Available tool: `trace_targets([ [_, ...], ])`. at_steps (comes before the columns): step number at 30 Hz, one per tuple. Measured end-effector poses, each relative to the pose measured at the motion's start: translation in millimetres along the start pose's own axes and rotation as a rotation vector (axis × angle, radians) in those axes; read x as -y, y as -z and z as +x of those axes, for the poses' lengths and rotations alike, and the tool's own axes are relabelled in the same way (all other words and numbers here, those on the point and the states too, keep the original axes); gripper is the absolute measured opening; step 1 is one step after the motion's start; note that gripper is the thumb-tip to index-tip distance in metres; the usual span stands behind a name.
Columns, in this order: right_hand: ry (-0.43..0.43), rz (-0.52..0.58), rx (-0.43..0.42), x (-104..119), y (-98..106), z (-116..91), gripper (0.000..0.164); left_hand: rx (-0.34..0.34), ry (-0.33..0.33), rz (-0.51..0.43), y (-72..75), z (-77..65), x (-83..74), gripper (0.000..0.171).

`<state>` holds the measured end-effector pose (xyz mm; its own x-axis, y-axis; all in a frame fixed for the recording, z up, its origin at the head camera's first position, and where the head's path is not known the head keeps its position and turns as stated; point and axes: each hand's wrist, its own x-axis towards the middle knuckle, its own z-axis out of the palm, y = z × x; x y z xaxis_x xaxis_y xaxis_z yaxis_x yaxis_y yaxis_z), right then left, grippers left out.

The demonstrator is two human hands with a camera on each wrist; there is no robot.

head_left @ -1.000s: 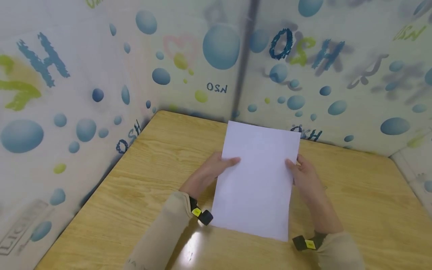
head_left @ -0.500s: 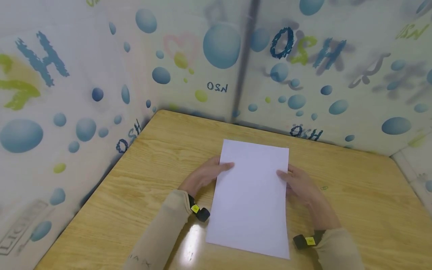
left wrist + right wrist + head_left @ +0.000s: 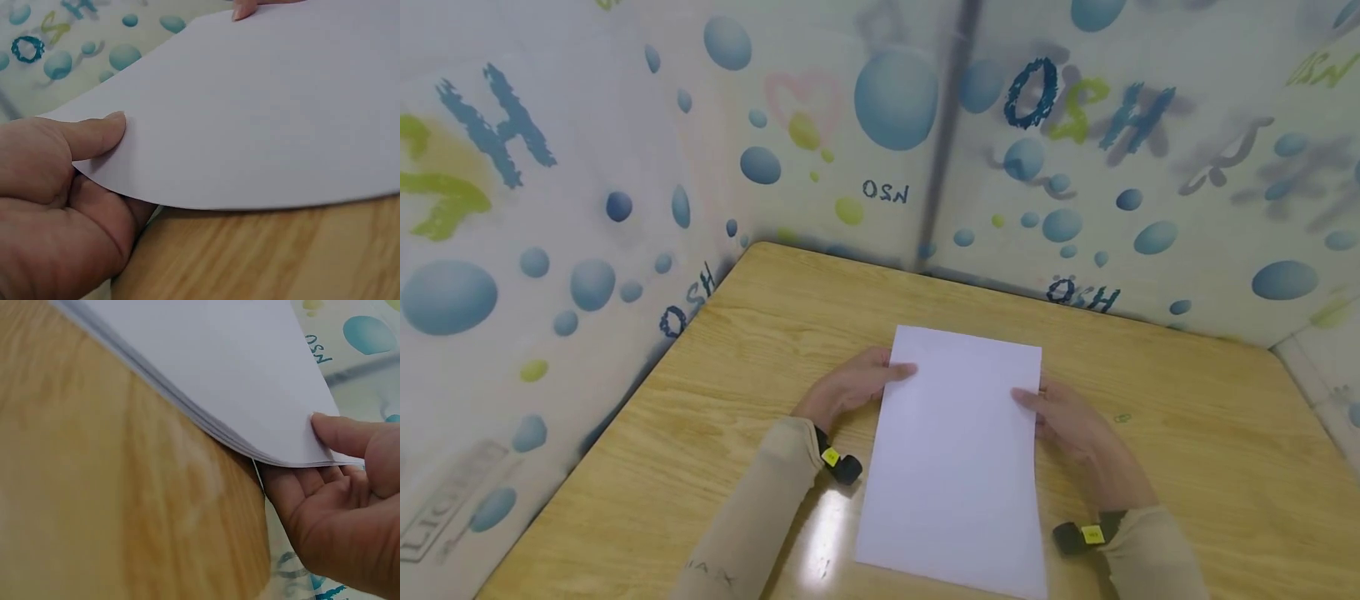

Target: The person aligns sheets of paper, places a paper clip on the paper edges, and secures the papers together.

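A small stack of white paper (image 3: 958, 458) is held between both hands in the head view, its far end raised toward the wall. The left hand (image 3: 857, 379) pinches the left long edge, thumb on top and fingers underneath. On the opposite edge the right hand (image 3: 1067, 412) grips the same way. Several layered sheet edges show along the paper (image 3: 206, 394) in the right wrist view. The left wrist view has the paper (image 3: 250, 112) bowing down over the wood, the left thumb pressing on its face. Fingers under the paper are partly hidden.
A small greenish paper clip (image 3: 1122, 418) lies on the wooden table (image 3: 1210, 467), right of the right hand. Patterned fabric walls (image 3: 820, 108) with blue bubbles and lettering stand behind the table and to its left.
Both hands have drawn the paper down and nearer to the body, away from the back wall. The paper clip beside the right hand has come into fuller view.
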<state>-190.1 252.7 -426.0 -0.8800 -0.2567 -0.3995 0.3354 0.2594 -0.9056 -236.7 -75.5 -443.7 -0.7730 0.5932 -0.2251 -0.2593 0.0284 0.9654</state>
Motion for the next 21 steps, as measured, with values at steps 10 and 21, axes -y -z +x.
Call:
trace_targets([
  [10, 0.010, 0.098, 0.053, -3.5, 0.2, -0.1, 0.055, 0.014, 0.003, 0.007, -0.5, -0.7, -2.2, 0.028],
  [21, -0.009, 0.124, 0.041, -2.9, -0.3, -0.3, 0.057, 0.061, -0.018, -0.015, 0.5, 0.4, 0.5, 0.028],
])
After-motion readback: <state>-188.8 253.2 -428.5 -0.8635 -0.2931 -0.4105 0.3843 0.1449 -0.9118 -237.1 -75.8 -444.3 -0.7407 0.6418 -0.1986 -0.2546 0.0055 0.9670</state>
